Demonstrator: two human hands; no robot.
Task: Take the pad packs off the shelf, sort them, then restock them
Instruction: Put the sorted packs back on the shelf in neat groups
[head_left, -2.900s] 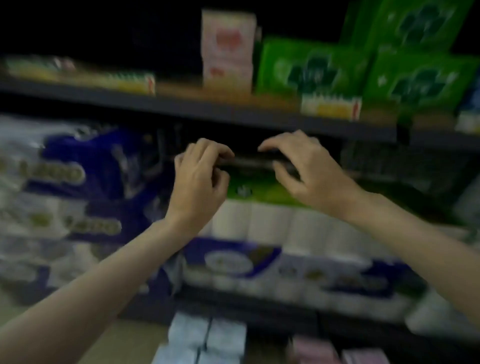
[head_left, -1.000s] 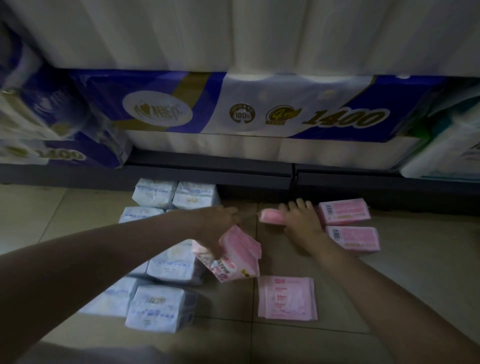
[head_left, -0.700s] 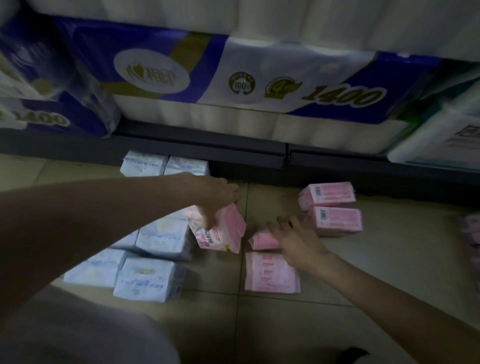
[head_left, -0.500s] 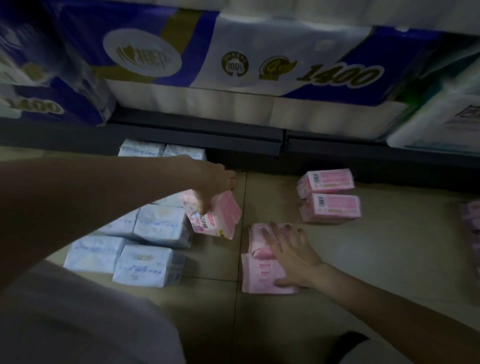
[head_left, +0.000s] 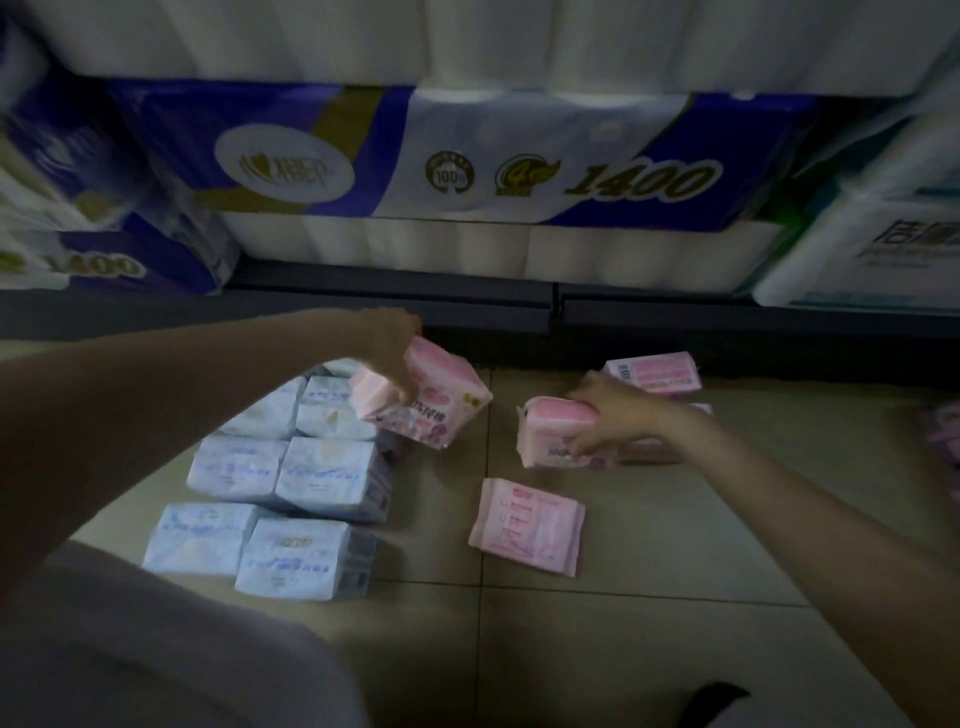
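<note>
Several pale blue pad packs (head_left: 322, 478) lie in rows on the tiled floor at the left. My left hand (head_left: 389, 348) grips a pink pad pack (head_left: 441, 400) tilted just above the blue ones. My right hand (head_left: 608, 410) holds another pink pack (head_left: 556, 431) lifted off the floor beside it. A flat pink pack (head_left: 527, 532) lies below on the tiles. Two more pink packs (head_left: 654, 371) sit near the shelf base, partly hidden behind my right hand.
The dark bottom shelf edge (head_left: 395, 301) runs across above the packs. Large blue-and-white toilet paper bundles (head_left: 467, 171) fill the shelf. More pinkish packs (head_left: 945, 436) show at the right edge. A grey clothed knee (head_left: 156, 649) fills the lower left.
My right hand slid the pink pack back onto the flat one, then lifted it up toward the shelf. My left hand kept its pink pack, shifting slightly. The camera tilted.
</note>
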